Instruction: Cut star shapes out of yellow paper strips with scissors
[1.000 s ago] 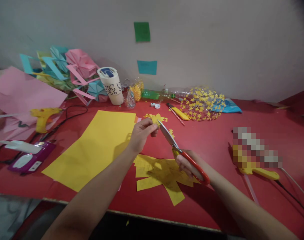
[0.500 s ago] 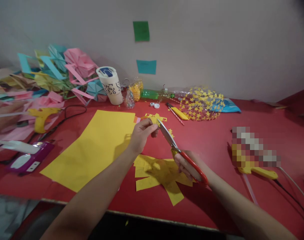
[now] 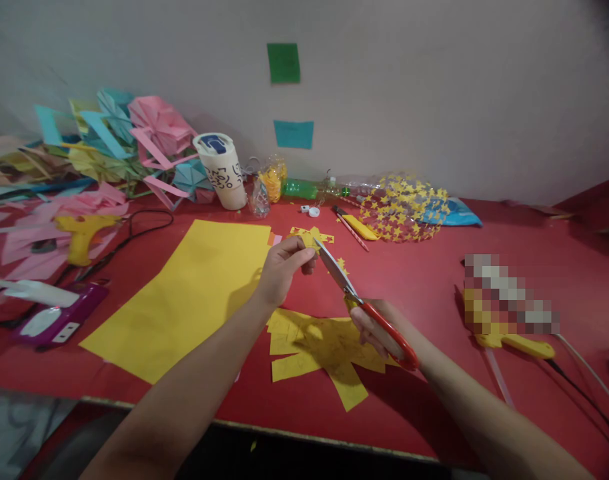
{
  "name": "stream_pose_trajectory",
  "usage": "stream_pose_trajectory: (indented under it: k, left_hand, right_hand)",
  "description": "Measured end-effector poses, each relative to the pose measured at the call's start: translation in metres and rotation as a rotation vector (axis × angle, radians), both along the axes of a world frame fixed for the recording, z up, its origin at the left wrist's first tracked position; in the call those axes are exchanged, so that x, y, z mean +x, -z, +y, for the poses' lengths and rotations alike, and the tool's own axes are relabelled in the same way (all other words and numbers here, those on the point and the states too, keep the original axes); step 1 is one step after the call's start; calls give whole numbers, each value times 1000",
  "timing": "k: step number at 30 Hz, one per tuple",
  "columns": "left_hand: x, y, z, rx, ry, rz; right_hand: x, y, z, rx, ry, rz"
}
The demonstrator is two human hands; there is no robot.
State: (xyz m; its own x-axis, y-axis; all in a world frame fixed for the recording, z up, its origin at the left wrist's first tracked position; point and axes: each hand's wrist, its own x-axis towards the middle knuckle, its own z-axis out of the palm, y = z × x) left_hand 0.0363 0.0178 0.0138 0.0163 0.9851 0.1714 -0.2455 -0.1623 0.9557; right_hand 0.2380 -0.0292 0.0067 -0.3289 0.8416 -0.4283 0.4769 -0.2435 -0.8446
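Note:
My left hand [image 3: 285,268] pinches a small piece of yellow paper [image 3: 310,240] between thumb and fingers. Red-handled scissors [image 3: 387,333] are in my right hand [image 3: 371,328], their blades pointing up and left with the tips at the paper's edge. Several cut yellow stars [image 3: 342,267] lie on the table behind the blades. Below my hands is a spread of yellow paper strips [image 3: 329,350], partly in shadow. A large yellow sheet [image 3: 199,287] lies to the left, partly covered by my left forearm.
On the red table [image 3: 419,280] are a yellow glue gun [image 3: 514,343] at right, another glue gun [image 3: 81,237] and a purple power strip [image 3: 67,317] at left. A white tumbler [image 3: 224,173], folded paper shapes [image 3: 159,127], a green bottle [image 3: 300,189] and a star-covered clear dome [image 3: 401,210] stand behind.
Another person's hand at the far left has left the view. My hands, the paper and the scissors have barely moved.

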Motion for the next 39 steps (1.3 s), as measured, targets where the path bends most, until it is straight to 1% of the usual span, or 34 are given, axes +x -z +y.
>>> stream_pose_trajectory:
  k: [5,8,12,14,17,20,25,30,33,36,39]
  left_hand:
    - [-2,-1,2,-18,-37,9]
    - [-4,-3,2,-31,-77,6]
    - [-5,-5,2,-56,-107,-24]
    - [-5,-5,1,-79,-82,-36]
    - [-2,-4,0,-121,18,-29]
    - [1,-3,-1,-126,74,-27]
    - [-1,-5,0,-83,34,-45]
    - [-5,-6,2,-60,11,9]
    - [-7,-5,3,-64,7,34]
    - [-8,-5,4,-63,14,37]
    - [-10,-4,4,-44,45,17]
  right_hand:
    - [0,-5,1,36,-9,5]
    - [1,-4,2,54,-12,34]
    - [0,-1,0,34,-27,28]
    - [0,1,0,40,-25,35]
    - [-1,5,2,84,-4,47]
    - [-1,6,2,128,-26,43]
    - [0,1,0,161,-46,20]
    - [2,0,4,80,-60,55]
    - [3,-1,4,54,-48,7]
    - [3,-2,4,75,-71,-11]
    - [4,-2,3,136,-110,2]
